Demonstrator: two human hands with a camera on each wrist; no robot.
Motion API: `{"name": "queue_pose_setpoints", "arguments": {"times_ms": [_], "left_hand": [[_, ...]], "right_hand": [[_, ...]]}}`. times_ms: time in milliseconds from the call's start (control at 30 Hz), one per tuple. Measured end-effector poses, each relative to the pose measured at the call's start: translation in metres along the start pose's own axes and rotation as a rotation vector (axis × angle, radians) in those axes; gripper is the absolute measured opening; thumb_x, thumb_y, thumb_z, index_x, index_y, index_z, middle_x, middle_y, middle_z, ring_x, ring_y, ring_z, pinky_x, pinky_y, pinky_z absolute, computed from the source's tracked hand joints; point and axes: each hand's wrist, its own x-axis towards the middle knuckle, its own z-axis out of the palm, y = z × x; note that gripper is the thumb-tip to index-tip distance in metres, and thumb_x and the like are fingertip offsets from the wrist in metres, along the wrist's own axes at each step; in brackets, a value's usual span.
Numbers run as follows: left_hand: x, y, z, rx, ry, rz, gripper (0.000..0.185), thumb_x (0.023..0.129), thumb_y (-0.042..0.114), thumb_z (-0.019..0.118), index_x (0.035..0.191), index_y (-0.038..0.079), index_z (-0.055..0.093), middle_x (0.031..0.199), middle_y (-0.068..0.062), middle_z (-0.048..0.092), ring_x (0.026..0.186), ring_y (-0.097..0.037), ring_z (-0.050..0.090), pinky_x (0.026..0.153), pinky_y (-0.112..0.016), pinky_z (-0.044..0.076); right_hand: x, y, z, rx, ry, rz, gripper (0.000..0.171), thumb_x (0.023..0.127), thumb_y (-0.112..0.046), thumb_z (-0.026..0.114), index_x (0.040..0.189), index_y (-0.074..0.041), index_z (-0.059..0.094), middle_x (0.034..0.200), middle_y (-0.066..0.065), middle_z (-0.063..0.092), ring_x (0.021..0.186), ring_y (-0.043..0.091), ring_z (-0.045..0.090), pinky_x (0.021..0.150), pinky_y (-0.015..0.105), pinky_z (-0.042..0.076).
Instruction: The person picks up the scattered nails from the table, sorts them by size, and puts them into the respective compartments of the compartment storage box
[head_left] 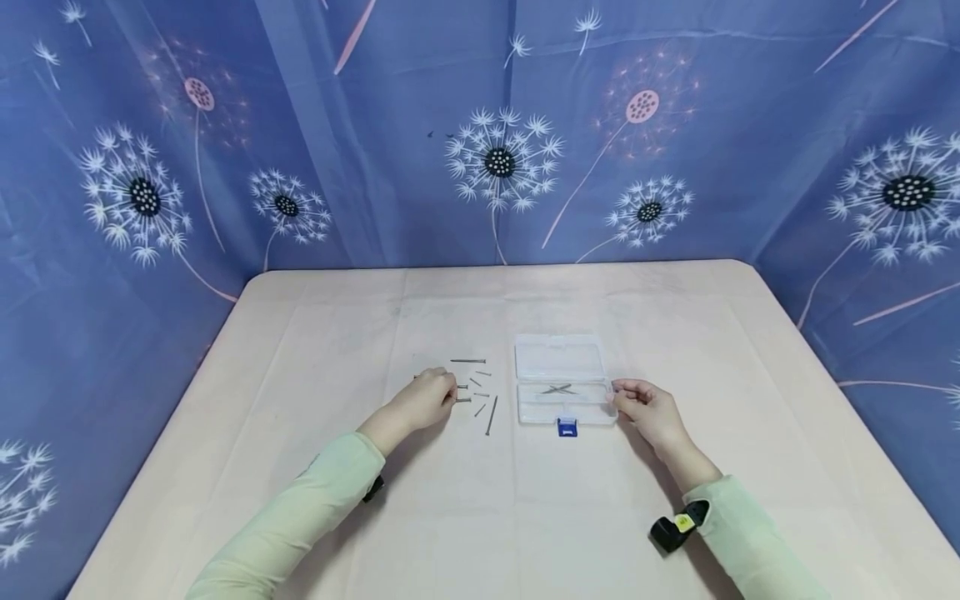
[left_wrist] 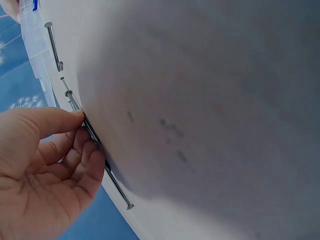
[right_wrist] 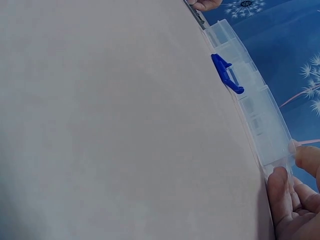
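Left hand (head_left: 423,402): thumb and fingers pinched on one long nail (left_wrist: 102,162) from the loose pile, lying flat on the table (head_left: 300,350); the wrist view shows the shank running under the fingertips, head end sticking out. Right hand (head_left: 647,408): fingers curled on the right end of the clear plastic box (head_left: 564,392), thumb and fingertips gripping its corner, steadying it.

Outward from the left hand: scattered nails (head_left: 480,392) just beside it, mixed lengths, sitting between that hand and the box's left side, about mid-table. One longer nail (head_left: 491,415) lies nearer the front edge.

Box sits just right of table centre, lid (head_left: 559,360) swung open toward the far edge, blue latch (head_left: 567,427) on the near side. Inside: a couple of crossed nails (head_left: 558,389) in the tray; can't tell the count.

Progress, my read: early. A few nails are boxed, most are on the table and one is in hand.
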Motion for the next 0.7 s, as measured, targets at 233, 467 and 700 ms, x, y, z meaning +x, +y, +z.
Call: {"name": "queue_pose_setpoints", "arguments": {"times_ms": [233, 467, 700], "left_hand": [[0.0013, 0.0029, -0.0010, 0.046, -0.025, 0.005, 0.011, 0.083, -0.001, 0.062, 0.075, 0.006, 0.060, 0.071, -0.001, 0.053, 0.068, -0.014, 0.048, 0.064, -0.028, 0.046], [0.0031, 0.0016, -0.0016, 0.039, -0.042, 0.028, 0.010, 0.081, -0.001, 0.061, 0.074, 0.005, 0.058, 0.069, -0.001, 0.051, 0.066, -0.014, 0.045, 0.062, -0.028, 0.043], [0.0022, -0.0034, -0.0036, -0.041, -0.081, 0.011, 0.009, 0.083, 0.000, 0.060, 0.076, 0.005, 0.058, 0.072, -0.001, 0.052, 0.067, -0.013, 0.044, 0.063, -0.027, 0.043]], "right_hand": [[-0.0010, 0.0003, -0.0004, 0.015, -0.001, -0.003, 0.039, 0.092, -0.012, 0.059, 0.124, 0.010, 0.052, 0.092, -0.003, 0.060, 0.076, -0.003, 0.054, 0.069, 0.013, 0.050], [-0.0002, 0.0013, 0.0002, 0.020, 0.011, 0.001, 0.038, 0.092, -0.012, 0.059, 0.123, 0.009, 0.053, 0.092, -0.003, 0.060, 0.076, -0.002, 0.054, 0.069, 0.013, 0.050], [0.0017, 0.0036, 0.0010, 0.033, 0.015, 0.000, 0.038, 0.091, -0.010, 0.060, 0.123, 0.010, 0.053, 0.088, -0.005, 0.059, 0.075, -0.002, 0.053, 0.068, 0.012, 0.050]]}}
